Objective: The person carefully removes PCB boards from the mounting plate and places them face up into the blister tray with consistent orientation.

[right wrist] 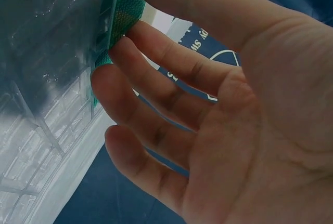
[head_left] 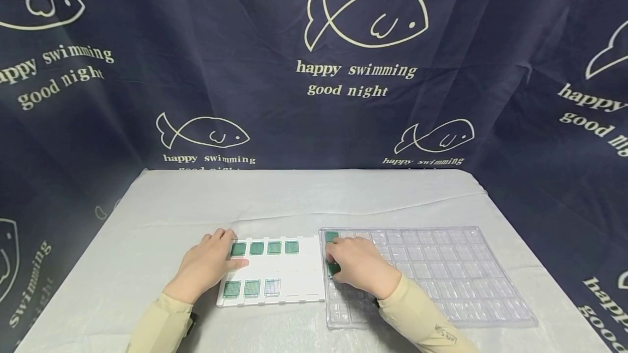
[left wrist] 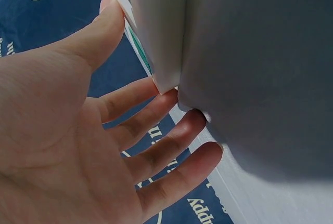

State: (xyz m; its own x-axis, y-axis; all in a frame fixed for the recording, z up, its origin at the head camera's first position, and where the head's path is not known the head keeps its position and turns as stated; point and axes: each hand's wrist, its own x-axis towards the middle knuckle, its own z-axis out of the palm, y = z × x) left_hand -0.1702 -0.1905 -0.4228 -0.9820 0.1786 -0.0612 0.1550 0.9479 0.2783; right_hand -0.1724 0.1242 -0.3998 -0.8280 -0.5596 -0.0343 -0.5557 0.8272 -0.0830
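My left hand (head_left: 208, 260) rests at the left end of a white board (head_left: 262, 271), its thumb lying over the top face. In the left wrist view, the fingers (left wrist: 161, 125) are fairly straight and touch the board's edge. Small green circuit boards sit on it in two rows, such as one circuit board (head_left: 291, 247) at the upper row's right end. My right hand (head_left: 360, 263) is over the left column of a clear plastic tray (head_left: 441, 271). Between its thumb and fingertips it pinches a green circuit board (right wrist: 125, 13), partly hidden by the fingers.
Another green circuit board (head_left: 331, 236) lies in the tray's far left pocket. The tray stands right beside the white board, with a raised rim and many pockets. A pale cloth covers the table (head_left: 304, 195), and a dark blue fish-print curtain (head_left: 275, 70) hangs behind.
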